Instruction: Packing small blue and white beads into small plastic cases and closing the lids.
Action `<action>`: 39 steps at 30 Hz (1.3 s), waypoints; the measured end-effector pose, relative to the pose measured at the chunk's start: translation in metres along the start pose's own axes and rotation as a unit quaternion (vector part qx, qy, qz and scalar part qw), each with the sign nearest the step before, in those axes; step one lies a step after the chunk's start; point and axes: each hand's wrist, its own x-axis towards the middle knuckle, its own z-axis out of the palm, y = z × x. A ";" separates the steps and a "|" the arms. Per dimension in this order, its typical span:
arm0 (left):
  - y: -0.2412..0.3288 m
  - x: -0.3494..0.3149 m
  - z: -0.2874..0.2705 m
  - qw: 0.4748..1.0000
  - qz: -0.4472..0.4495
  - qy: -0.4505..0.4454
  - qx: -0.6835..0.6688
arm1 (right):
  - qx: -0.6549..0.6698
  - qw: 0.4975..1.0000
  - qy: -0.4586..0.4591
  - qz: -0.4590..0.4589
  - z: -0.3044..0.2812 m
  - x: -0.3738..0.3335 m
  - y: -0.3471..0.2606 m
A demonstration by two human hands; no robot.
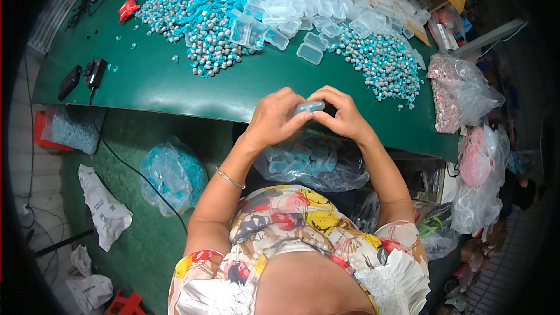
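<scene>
A left hand (273, 118) and right hand (344, 118) pinch a small translucent plastic case (309, 107) near the front edge of a green table (157, 88); uneven squeezing could make it slip toward the plastic bag (347, 179) below.

You are in a workshop: your green bench (146, 88) carries heaps of small round grey-and-teal pieces (379, 61) and clear plastic boxes (310, 53).
</scene>
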 end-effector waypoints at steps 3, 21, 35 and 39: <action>0.001 -0.003 0.004 0.999 0.025 0.009 0.025 | 0.089 0.995 0.036 0.034 -0.013 0.009 0.025; 0.001 -0.062 0.075 0.924 -0.078 -0.322 0.193 | -0.394 0.910 0.051 0.115 -0.019 0.080 0.061; -0.045 0.046 -0.047 0.894 -0.059 0.170 0.411 | -0.380 0.914 0.016 0.141 -0.024 0.089 0.059; -0.055 0.063 -0.040 0.869 -0.039 0.171 0.464 | -0.399 0.906 0.028 0.136 -0.019 0.084 0.066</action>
